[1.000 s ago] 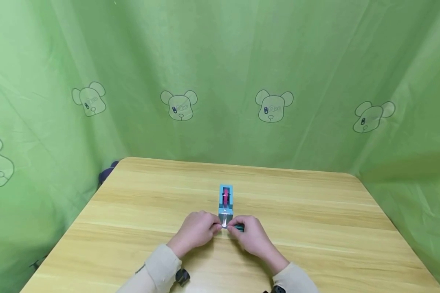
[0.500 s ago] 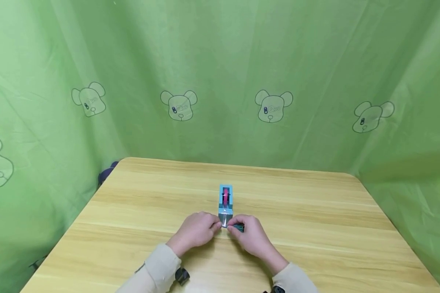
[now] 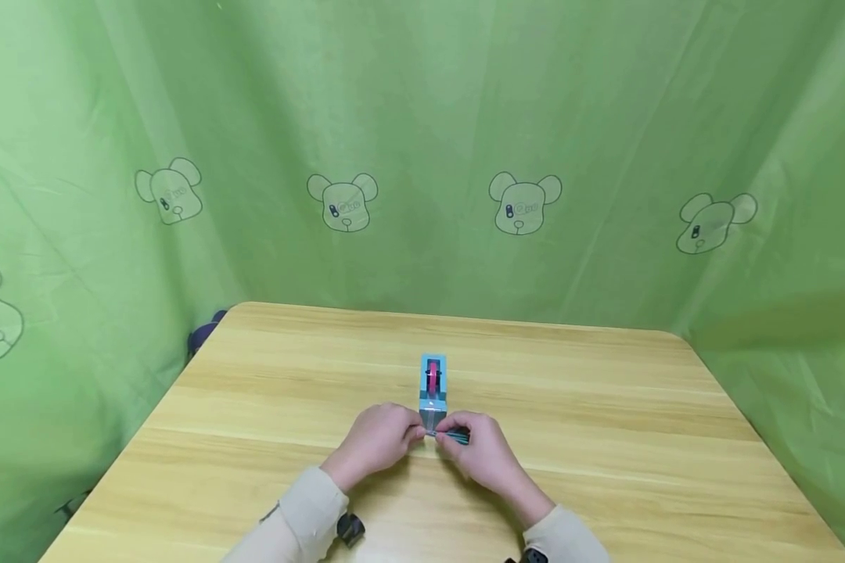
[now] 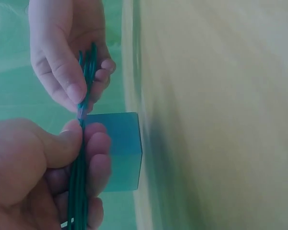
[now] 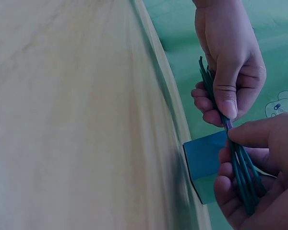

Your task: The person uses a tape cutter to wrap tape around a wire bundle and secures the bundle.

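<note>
A bundle of thin green wires [image 4: 78, 184] runs through both hands in front of a light blue tape dispenser [image 3: 433, 405]. My left hand [image 3: 383, 438] pinches it between thumb and fingers, one part of the bundle lying along the palm in the left wrist view. On the other side of a small gap, my right hand [image 3: 480, 452] pinches it too, with strands along its fingers in the right wrist view. Shiny clear tape [image 5: 227, 123] shows on the wires in that gap. A strip of tape reaches from the dispenser's front edge toward the fingertips.
The dispenser carries a pink tape roll [image 3: 433, 377] and stands on a wooden table [image 3: 605, 407]. A green curtain [image 3: 422, 102] with bear-head prints hangs behind and at both sides. Something dark purple [image 3: 203, 335] shows beyond the table's left back corner.
Both hands, still pinching the wires, have shifted very slightly toward the dispenser. The tape strip between dispenser and fingertips looks shorter and less bright. The dispenser stays in place.
</note>
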Tool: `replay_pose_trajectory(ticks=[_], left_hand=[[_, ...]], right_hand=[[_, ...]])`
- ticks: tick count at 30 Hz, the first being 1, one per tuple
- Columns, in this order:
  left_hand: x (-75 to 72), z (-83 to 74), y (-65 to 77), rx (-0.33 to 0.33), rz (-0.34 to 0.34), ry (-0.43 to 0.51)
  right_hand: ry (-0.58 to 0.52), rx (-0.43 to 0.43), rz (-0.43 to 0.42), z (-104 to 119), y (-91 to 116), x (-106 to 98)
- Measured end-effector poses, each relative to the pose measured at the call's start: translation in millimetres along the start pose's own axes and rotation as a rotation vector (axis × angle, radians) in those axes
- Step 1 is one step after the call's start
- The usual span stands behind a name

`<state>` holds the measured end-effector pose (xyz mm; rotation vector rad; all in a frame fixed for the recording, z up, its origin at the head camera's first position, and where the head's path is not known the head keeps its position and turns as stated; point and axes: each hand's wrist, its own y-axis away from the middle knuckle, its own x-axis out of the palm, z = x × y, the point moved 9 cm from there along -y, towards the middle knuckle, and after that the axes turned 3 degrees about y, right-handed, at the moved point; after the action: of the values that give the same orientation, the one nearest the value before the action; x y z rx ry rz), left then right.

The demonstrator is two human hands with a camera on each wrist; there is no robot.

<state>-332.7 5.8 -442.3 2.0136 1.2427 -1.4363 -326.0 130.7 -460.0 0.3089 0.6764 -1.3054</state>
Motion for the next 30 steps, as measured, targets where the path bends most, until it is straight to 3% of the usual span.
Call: replay_pose_trajectory(ticks=[10,18,30], left_hand=[[-0.6,1.3,-0.1,-0.002,-0.029,0.033],[-1.7,1.2,1.0,0.003,-0.046,0.054],[-1.1,4.1,-1.0,-0.025,-0.033,0.075]], right_hand=[[-0.047,0.065,0.083,-5.2,0.7,3.3],[0.018,0.033,0.050,-2.9,-2.5,1.5],[0.017,0.028,0.005,-1.3,-4.6,0.0]])
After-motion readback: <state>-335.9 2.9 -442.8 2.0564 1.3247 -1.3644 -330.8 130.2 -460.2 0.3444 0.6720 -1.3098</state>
